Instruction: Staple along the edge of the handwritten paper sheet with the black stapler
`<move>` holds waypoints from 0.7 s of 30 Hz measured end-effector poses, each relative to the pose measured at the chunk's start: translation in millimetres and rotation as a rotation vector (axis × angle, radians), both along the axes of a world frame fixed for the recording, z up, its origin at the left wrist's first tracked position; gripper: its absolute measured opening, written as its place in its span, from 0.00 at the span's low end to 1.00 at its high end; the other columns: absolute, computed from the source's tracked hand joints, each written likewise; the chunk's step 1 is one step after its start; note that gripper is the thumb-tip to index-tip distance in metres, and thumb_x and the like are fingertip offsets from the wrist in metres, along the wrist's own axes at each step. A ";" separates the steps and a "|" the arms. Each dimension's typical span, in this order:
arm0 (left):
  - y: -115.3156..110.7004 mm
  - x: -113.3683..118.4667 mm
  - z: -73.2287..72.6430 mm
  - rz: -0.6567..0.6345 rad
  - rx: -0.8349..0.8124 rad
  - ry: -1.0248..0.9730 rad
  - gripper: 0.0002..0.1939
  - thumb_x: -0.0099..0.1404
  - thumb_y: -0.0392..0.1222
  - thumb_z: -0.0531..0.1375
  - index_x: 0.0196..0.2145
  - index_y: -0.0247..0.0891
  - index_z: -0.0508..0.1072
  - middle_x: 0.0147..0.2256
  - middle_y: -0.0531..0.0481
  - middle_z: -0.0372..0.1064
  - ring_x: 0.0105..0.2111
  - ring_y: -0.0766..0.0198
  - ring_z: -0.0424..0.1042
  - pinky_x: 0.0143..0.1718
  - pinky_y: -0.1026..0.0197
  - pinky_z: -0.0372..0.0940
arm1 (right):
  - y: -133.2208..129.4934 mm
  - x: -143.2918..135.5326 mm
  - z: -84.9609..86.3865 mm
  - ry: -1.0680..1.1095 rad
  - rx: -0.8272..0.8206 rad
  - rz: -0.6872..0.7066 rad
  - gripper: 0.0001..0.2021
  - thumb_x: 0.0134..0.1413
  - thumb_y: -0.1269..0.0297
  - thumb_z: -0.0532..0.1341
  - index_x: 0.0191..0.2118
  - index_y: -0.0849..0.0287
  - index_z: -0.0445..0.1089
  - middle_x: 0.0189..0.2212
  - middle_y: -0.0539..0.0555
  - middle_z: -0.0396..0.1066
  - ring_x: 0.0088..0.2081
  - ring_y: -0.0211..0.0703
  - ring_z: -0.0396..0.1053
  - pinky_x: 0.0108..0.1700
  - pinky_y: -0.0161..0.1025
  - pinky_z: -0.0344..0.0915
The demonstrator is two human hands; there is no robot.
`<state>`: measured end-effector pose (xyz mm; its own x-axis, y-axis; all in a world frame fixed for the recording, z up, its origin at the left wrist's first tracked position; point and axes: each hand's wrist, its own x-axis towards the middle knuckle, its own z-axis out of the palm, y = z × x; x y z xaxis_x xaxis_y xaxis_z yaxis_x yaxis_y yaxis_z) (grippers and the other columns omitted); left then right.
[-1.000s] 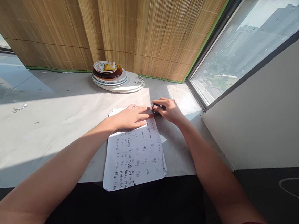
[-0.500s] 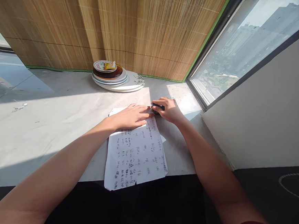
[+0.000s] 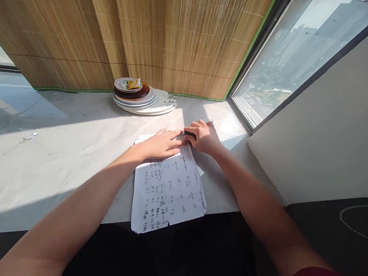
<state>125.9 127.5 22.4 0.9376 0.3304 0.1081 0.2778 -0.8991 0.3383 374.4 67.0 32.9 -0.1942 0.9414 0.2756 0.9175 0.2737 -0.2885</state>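
Paper point(image 3: 170, 190) under left hand point(image 3: 161, 145), black object point(image 3: 190, 134) in right point(image 3: 205, 138).

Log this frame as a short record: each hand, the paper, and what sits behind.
Left hand: spread flat on the paper
Right hand: gripping a black object, mostly hidden, kind unclear
Paper: handwritten, overhanging the near edge of the counter
Behind: stacked plates, a yellow packet on top
Backdrop: bamboo blind

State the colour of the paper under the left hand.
The paper is white with dark handwriting; head view shows it.
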 end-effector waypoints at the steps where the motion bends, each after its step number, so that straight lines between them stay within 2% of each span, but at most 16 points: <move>1: 0.7 -0.4 -0.3 0.003 -0.004 -0.001 0.23 0.81 0.54 0.55 0.69 0.54 0.71 0.75 0.48 0.56 0.73 0.43 0.56 0.75 0.36 0.49 | 0.0 8.6 0.4 0.024 -0.006 0.010 0.05 0.65 0.62 0.63 0.43 0.50 0.77 0.39 0.56 0.74 0.46 0.55 0.67 0.51 0.51 0.61; 3: 2.6 -1.3 -1.6 0.003 -0.010 -0.004 0.24 0.80 0.56 0.55 0.70 0.58 0.70 0.76 0.50 0.54 0.75 0.42 0.53 0.75 0.35 0.48 | 2.1 29.6 0.6 0.060 -0.047 -0.027 0.11 0.60 0.62 0.67 0.48 0.50 0.76 0.41 0.55 0.75 0.45 0.54 0.69 0.46 0.48 0.63; 6: 5.2 -2.1 -5.0 -0.007 -0.014 0.010 0.25 0.80 0.57 0.54 0.71 0.63 0.68 0.77 0.53 0.53 0.77 0.44 0.50 0.76 0.35 0.46 | 8.2 56.4 -1.8 0.065 -0.038 -0.224 0.13 0.54 0.62 0.69 0.46 0.53 0.75 0.39 0.56 0.75 0.42 0.54 0.70 0.42 0.45 0.63; 9: 7.3 -0.9 -7.8 -0.014 -0.030 0.018 0.26 0.80 0.58 0.54 0.72 0.62 0.67 0.77 0.52 0.52 0.77 0.45 0.48 0.75 0.34 0.45 | 12.9 63.7 -5.8 0.109 -0.022 -0.343 0.11 0.52 0.61 0.69 0.41 0.54 0.73 0.36 0.56 0.75 0.39 0.53 0.70 0.39 0.44 0.62; 11: 9.5 0.9 -6.8 -0.013 -0.068 -0.011 0.28 0.78 0.59 0.56 0.72 0.57 0.68 0.77 0.49 0.52 0.77 0.44 0.49 0.75 0.34 0.45 | 14.0 58.4 -7.0 0.164 0.000 -0.380 0.09 0.52 0.61 0.69 0.38 0.53 0.70 0.34 0.55 0.75 0.37 0.51 0.70 0.38 0.43 0.62; 14: 15.8 1.2 -0.5 0.074 -0.159 -0.256 0.27 0.79 0.58 0.54 0.65 0.44 0.75 0.71 0.41 0.63 0.72 0.46 0.59 0.73 0.39 0.52 | 11.1 38.2 -2.5 0.297 0.106 -0.437 0.07 0.55 0.58 0.66 0.36 0.53 0.68 0.34 0.55 0.75 0.37 0.51 0.71 0.38 0.43 0.64; 16: 21.7 -2.1 4.4 0.224 -0.206 -0.527 0.24 0.80 0.57 0.51 0.53 0.39 0.80 0.60 0.40 0.74 0.62 0.49 0.69 0.67 0.44 0.60 | 3.6 15.0 5.3 0.408 0.131 -0.459 0.07 0.57 0.57 0.64 0.37 0.53 0.68 0.35 0.56 0.76 0.38 0.51 0.72 0.38 0.43 0.65; 17: 25.0 -4.8 6.0 0.305 -0.222 -0.647 0.24 0.80 0.57 0.50 0.47 0.39 0.80 0.52 0.42 0.76 0.56 0.52 0.71 0.63 0.46 0.63 | -2.5 -0.2 9.8 0.455 0.111 -0.453 0.07 0.58 0.57 0.63 0.38 0.53 0.68 0.36 0.56 0.76 0.38 0.50 0.73 0.37 0.42 0.65; 19: 31.8 -11.2 7.2 0.435 -0.272 -0.832 0.25 0.79 0.60 0.51 0.36 0.40 0.77 0.40 0.46 0.74 0.44 0.57 0.70 0.53 0.50 0.66 | -19.1 -36.7 17.9 0.516 0.002 -0.364 0.08 0.59 0.57 0.63 0.39 0.53 0.69 0.37 0.55 0.77 0.37 0.49 0.74 0.35 0.42 0.66; 21: 38.4 -17.3 6.5 0.520 -0.388 -0.984 0.27 0.78 0.62 0.52 0.29 0.41 0.71 0.32 0.50 0.66 0.35 0.62 0.64 0.42 0.53 0.63 | -39.1 -75.5 21.4 0.503 -0.100 -0.279 0.06 0.59 0.59 0.63 0.40 0.52 0.68 0.36 0.54 0.77 0.36 0.48 0.74 0.32 0.42 0.66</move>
